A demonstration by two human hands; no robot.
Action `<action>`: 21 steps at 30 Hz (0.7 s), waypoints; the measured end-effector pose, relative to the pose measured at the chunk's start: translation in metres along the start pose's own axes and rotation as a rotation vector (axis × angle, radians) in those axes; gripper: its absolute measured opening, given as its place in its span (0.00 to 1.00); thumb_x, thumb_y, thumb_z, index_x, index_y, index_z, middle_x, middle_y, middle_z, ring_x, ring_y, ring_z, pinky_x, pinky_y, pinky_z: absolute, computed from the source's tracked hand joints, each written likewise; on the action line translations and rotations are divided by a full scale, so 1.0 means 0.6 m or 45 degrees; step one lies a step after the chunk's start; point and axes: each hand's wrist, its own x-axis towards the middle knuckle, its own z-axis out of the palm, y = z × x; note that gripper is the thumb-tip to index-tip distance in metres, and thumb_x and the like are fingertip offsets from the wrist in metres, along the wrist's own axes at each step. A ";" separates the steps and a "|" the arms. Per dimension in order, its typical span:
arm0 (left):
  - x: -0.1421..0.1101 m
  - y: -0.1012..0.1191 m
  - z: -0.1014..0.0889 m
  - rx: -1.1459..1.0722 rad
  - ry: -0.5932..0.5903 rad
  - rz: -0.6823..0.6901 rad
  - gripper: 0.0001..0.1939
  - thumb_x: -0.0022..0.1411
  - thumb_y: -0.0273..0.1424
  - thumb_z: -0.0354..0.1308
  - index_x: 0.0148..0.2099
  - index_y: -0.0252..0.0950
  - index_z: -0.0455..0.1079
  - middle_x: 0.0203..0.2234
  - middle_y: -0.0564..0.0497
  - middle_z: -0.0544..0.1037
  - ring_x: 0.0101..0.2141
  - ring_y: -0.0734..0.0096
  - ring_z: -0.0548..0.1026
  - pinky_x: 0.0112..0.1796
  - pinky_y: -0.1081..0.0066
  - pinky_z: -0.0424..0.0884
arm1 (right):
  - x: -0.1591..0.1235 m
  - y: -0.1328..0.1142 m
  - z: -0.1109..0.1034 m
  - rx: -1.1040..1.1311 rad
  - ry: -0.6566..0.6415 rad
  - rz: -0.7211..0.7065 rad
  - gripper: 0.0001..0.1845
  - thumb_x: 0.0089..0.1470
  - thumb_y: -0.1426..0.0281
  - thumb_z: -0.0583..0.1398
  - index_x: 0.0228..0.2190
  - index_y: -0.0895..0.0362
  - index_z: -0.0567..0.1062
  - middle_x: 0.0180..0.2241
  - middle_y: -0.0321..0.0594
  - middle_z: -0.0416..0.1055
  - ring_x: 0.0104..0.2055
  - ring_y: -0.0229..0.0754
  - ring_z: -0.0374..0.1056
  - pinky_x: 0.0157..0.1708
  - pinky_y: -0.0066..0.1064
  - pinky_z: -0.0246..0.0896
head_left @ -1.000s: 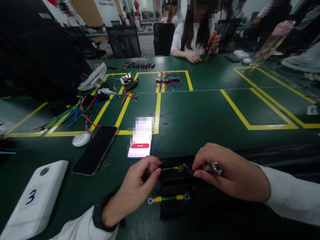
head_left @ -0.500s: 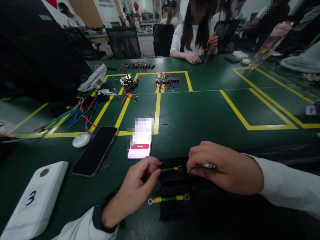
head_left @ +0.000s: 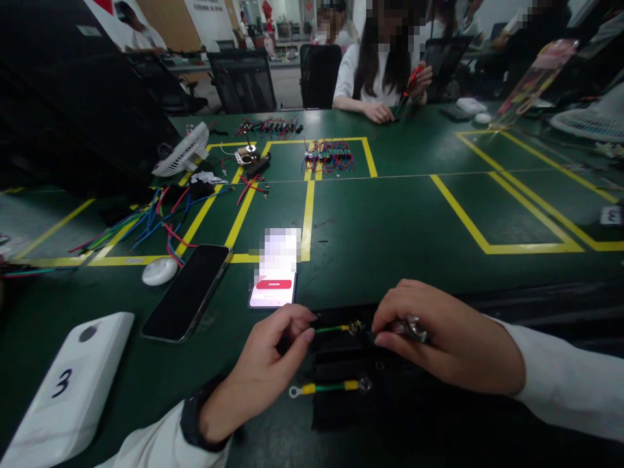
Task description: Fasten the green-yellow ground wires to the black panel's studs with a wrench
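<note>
My left hand pinches the near-left end of a short green wire with a yellow sleeve; the tip between the fingers is hidden. That wire's other end sits at a bolt on a black metal part. A wrench is in my right hand, its open jaw showing beside the palm and its other end hard to make out near the bolt. Below, a second green wire with yellow sleeves is attached at its right end, while its ring terminal sticks out free to the left.
Just beyond my left hand lies a lit phone, with a dark phone and a white power bank to the left. Loose coloured wires lie farther back. Across the green table, a person holds a red-handled tool.
My right hand has shifted slightly right and turned, and the wrench's jaw now shows more fully. My left hand keeps its pinch on the wire.
</note>
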 end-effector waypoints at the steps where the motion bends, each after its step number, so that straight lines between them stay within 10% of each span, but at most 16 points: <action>1: 0.000 0.000 0.000 0.001 0.003 0.000 0.05 0.68 0.27 0.55 0.45 0.39 0.70 0.26 0.56 0.71 0.28 0.69 0.72 0.31 0.69 0.70 | 0.000 0.001 0.002 -0.004 -0.016 -0.006 0.03 0.63 0.70 0.61 0.36 0.56 0.75 0.33 0.37 0.77 0.34 0.41 0.70 0.38 0.35 0.59; 14: -0.001 0.003 0.004 0.006 0.017 -0.002 0.05 0.67 0.26 0.56 0.44 0.39 0.70 0.26 0.55 0.72 0.29 0.68 0.73 0.32 0.70 0.71 | 0.026 -0.002 -0.028 0.058 -0.232 -0.045 0.09 0.63 0.77 0.58 0.36 0.55 0.78 0.34 0.37 0.77 0.38 0.41 0.72 0.39 0.33 0.61; 21: 0.002 -0.003 0.007 -0.006 0.015 -0.001 0.05 0.67 0.25 0.56 0.44 0.39 0.70 0.26 0.56 0.72 0.28 0.69 0.73 0.32 0.70 0.71 | 0.010 0.005 -0.028 0.097 -0.050 0.065 0.05 0.64 0.71 0.58 0.36 0.56 0.75 0.32 0.35 0.75 0.34 0.39 0.71 0.35 0.30 0.64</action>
